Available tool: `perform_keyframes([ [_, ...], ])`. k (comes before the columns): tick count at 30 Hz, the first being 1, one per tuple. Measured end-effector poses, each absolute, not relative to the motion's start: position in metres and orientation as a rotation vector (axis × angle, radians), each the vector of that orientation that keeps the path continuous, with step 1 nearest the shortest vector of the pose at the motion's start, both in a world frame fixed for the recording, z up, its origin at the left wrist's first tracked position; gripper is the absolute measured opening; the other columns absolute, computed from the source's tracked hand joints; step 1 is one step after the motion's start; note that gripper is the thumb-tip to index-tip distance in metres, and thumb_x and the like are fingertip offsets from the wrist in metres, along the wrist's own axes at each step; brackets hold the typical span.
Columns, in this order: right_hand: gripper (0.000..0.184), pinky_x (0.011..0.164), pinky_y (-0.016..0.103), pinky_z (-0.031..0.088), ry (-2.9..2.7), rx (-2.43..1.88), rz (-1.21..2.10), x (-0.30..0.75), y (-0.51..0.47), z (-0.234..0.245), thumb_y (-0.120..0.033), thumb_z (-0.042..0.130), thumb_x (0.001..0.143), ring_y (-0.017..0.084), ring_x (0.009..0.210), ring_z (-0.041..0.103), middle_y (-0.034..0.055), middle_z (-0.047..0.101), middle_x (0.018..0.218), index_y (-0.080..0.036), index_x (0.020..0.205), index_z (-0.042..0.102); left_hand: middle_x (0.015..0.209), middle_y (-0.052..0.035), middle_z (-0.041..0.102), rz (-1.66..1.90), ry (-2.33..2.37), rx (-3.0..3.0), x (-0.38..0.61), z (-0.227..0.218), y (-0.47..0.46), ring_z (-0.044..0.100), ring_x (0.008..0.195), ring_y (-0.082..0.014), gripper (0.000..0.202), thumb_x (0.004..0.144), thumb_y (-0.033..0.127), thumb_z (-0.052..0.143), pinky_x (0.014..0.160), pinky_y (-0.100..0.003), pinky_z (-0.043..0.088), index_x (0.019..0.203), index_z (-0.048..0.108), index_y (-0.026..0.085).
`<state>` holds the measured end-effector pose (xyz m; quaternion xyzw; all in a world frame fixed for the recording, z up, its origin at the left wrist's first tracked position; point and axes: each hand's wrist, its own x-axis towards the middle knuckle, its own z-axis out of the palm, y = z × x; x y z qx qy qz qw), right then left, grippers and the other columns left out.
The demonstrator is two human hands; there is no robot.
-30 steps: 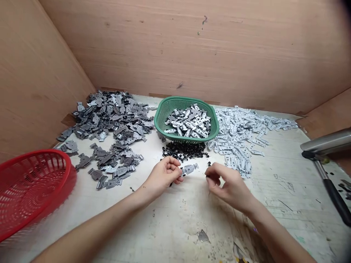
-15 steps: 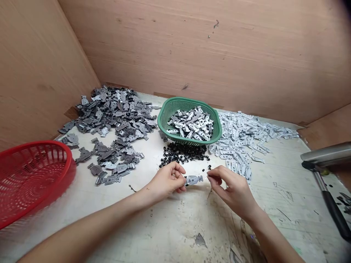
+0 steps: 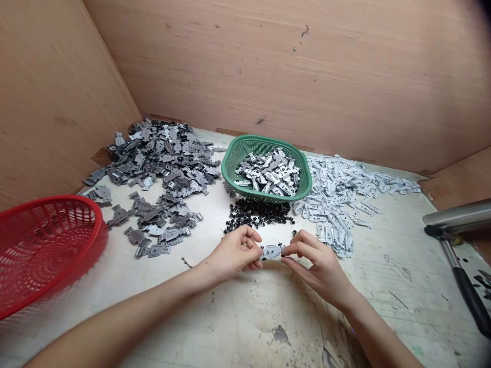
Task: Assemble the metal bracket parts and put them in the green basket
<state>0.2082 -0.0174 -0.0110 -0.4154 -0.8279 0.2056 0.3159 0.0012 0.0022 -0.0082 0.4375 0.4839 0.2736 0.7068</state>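
Note:
A small flat metal bracket point(image 3: 271, 251) is pinched at its left end by my left hand point(image 3: 242, 248), whose fingers are closed on it just above the table. My right hand point(image 3: 312, 258) is at the bracket's right end, thumb and forefinger closed around a small black piece point(image 3: 283, 254) that touches or nearly touches the bracket. Beyond my hands lies a heap of small black pieces point(image 3: 257, 213). Behind that heap, a green basket point(image 3: 227, 176) holds many metal brackets with black pieces on them.
Grey metal plates point(image 3: 161, 153) are piled at the back left, and white metal strips point(image 3: 337, 189) at the back right. A red basket point(image 3: 100, 232) stands at the left. A metal tool with a black handle point(image 3: 470, 296) lies at the right. Wooden panels point(image 3: 268, 66) enclose the table.
My right hand has moved left to the bracket's right end, bringing a small black piece to it. My left hand keeps its hold on the bracket almost in place.

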Motion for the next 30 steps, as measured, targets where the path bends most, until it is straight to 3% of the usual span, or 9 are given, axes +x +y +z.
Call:
perform_keyframes([
  [6, 0.014, 0.054, 0.027, 0.044, -2.075, -1.452, 0.446, 0.255, -0.004, -0.002, -0.032, 0.053, 0.086, 0.015, 0.061, 0.053, 0.0046, 0.056, 0.078, -0.021, 0.091, 0.06, 0.064, 0.0046, 0.054, 0.572, 1.096, 1.015, 0.0, -0.006, 0.004, 0.062, 0.06, -0.0124, 0.02, 0.072, 0.016, 0.059, 0.056, -0.023, 0.047, 0.087, 0.046, 0.017],
  [9, 0.015, 0.054, 0.027, 0.043, -2.129, -1.776, 0.359, 0.284, 0.003, 0.0, -0.032, 0.052, 0.084, 0.015, 0.061, 0.054, 0.0041, 0.058, 0.077, -0.021, 0.079, 0.06, 0.066, 0.0043, 0.054, 0.57, 1.108, 1.028, -0.001, -0.008, 0.005, 0.062, 0.06, -0.0122, 0.019, 0.073, 0.017, 0.059, 0.055, -0.023, 0.046, 0.087, 0.046, 0.017],
  [13, 0.016, 0.057, 0.027, 0.043, -2.238, -1.933, 0.53, 0.291, 0.004, 0.001, -0.03, 0.049, 0.083, 0.016, 0.064, 0.057, 0.0043, 0.062, 0.082, -0.021, 0.076, 0.06, 0.067, 0.0044, 0.053, 0.575, 1.107, 1.018, 0.0, -0.009, 0.004, 0.061, 0.059, -0.0114, 0.018, 0.073, 0.018, 0.058, 0.054, -0.022, 0.045, 0.087, 0.046, 0.017],
  [18, 0.026, 0.047, 0.026, 0.033, -2.228, -2.345, 0.589, 0.268, -0.005, -0.003, -0.037, 0.052, 0.078, 0.017, 0.053, 0.054, 0.0044, 0.059, 0.06, -0.02, 0.058, 0.051, 0.068, 0.0048, 0.051, 0.576, 1.132, 1.02, 0.002, -0.006, 0.003, 0.06, 0.058, -0.0099, 0.017, 0.074, 0.017, 0.058, 0.051, -0.02, 0.044, 0.086, 0.046, 0.017],
  [20, 0.024, 0.044, 0.026, 0.029, -2.232, -2.483, 0.539, 0.258, -0.009, -0.005, -0.031, 0.054, 0.075, 0.017, 0.051, 0.053, 0.0051, 0.058, 0.058, -0.019, 0.056, 0.048, 0.068, 0.0048, 0.051, 0.577, 1.135, 1.019, 0.002, -0.005, 0.003, 0.06, 0.058, -0.0099, 0.016, 0.074, 0.017, 0.058, 0.051, -0.019, 0.044, 0.086, 0.046, 0.017],
  [25, 0.01, 0.048, 0.026, 0.029, -2.207, -2.5, 0.39, 0.24, -0.013, -0.006, -0.013, 0.048, 0.074, 0.02, 0.062, 0.056, 0.0083, 0.061, 0.069, -0.018, 0.065, 0.049, 0.067, 0.0049, 0.05, 0.585, 1.121, 1.018, 0.001, -0.01, 0.004, 0.06, 0.057, -0.0104, 0.017, 0.074, 0.018, 0.058, 0.05, -0.02, 0.045, 0.086, 0.046, 0.017],
  [30, 0.014, 0.058, 0.028, 0.041, -1.838, -2.008, 0.749, 0.25, -0.01, -0.001, -0.032, 0.05, 0.084, 0.017, 0.062, 0.057, 0.0033, 0.061, 0.067, -0.02, 0.078, 0.053, 0.07, 0.0043, 0.05, 0.587, 1.102, 1.041, 0.001, -0.012, 0.004, 0.061, 0.059, -0.0111, 0.016, 0.076, 0.018, 0.057, 0.052, -0.022, 0.047, 0.087, 0.046, 0.017],
])
